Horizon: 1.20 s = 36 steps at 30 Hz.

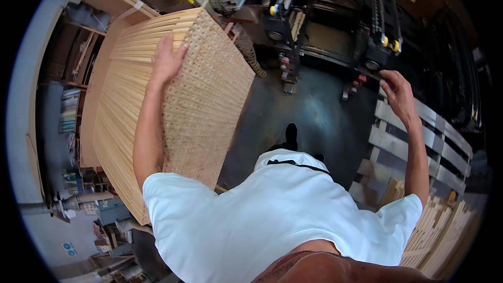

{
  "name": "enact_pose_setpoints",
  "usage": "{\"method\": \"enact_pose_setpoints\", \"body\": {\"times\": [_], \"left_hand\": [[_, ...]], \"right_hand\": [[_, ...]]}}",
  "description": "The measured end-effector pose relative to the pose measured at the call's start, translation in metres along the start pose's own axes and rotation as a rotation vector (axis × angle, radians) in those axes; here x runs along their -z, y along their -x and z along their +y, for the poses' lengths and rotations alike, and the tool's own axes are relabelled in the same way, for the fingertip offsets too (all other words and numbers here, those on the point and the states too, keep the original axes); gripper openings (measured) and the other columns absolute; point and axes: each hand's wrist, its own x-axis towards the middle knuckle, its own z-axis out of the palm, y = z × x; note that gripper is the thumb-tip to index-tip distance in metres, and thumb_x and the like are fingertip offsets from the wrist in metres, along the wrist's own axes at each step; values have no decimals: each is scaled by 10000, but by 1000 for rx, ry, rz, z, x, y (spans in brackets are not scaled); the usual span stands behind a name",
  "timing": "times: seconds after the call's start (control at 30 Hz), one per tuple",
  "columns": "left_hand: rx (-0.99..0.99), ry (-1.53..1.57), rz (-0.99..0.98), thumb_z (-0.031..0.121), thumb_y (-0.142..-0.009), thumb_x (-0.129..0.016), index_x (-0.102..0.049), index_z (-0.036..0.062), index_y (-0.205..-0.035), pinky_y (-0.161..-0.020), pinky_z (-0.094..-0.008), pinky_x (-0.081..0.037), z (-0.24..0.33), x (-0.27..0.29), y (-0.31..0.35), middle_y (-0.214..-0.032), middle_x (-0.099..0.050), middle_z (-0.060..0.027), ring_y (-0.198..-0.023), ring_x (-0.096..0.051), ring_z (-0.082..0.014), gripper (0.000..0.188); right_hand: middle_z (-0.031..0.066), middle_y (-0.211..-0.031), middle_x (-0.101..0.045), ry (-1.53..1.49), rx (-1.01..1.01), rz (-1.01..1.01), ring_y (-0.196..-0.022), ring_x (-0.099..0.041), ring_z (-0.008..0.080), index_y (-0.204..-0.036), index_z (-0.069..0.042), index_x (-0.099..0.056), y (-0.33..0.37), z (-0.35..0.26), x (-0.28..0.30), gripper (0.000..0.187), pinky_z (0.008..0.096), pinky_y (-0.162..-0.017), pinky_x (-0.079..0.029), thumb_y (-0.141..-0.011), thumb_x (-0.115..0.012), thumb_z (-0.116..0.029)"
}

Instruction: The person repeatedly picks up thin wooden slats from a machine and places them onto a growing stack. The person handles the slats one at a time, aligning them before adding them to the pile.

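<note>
The left hand (168, 65) rests on the stack (209, 94), fingers (166, 43) extended, thumb spread. The stack stands to the person's left; its strips run leftward from the hole-dotted face. The right hand (400, 94), fingers half curled and apparently empty, is well apart, near the machine (375, 55).

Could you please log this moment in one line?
left hand: on stack of long pale wooden strips | right hand: curled, near black metal machine
</note>
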Motion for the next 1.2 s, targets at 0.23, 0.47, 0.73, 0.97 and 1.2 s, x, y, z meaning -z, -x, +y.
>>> {"method": "enact_pose_setpoints", "body": {"times": [0.23,0.47,0.73,0.97,1.2], "left_hand": [[24,140,100,566,-963,-523,-366,3,-1515,-1224,-446,-187,23,-12,-23,-1573,-335,-241,-1485,-268,-378,805],[-593,636,343,118,-993,-579,-636,-36,-1221,-1009,-367,-458,236,-2,53,-1204,-667,-156,-1122,-617,-286,281],[-686,1155,-711,83,-974,-624,-685,-20,-1094,-774,-253,-499,402,-162,163,-998,-677,-32,-861,-601,-103,169],[-898,959,-1001,124,-939,-679,-693,-29,-1107,-783,-273,-531,464,-216,204,-993,-700,-77,-855,-650,-125,227],[-819,889,-956,199,-923,-694,-710,-6,-1102,-796,-306,-549,450,-250,190,-973,-736,-112,-864,-691,-160,272]], "right_hand": [[148,-1021,-629,142,-63,176,-863,-640,305,-1165,-2,-646,89,9,78,290,391,-790,-508,-876,-648,-30],[155,-1004,-664,583,-313,458,-883,-653,314,-1222,-58,-645,227,-8,201,309,415,-795,-524,-933,-638,-165],[180,-1171,-666,961,-1290,594,-1108,-621,347,-1261,-64,-643,521,-49,212,387,437,-944,-502,-902,-645,-207],[175,-1193,-642,1266,-1320,743,-1123,-598,358,-1196,-76,-646,652,-11,171,306,467,-943,-486,-901,-599,-143],[170,-1091,-674,1500,-1192,658,-981,-664,330,-1016,0,-646,640,22,157,137,443,-851,-547,-901,-574,-21]]}}
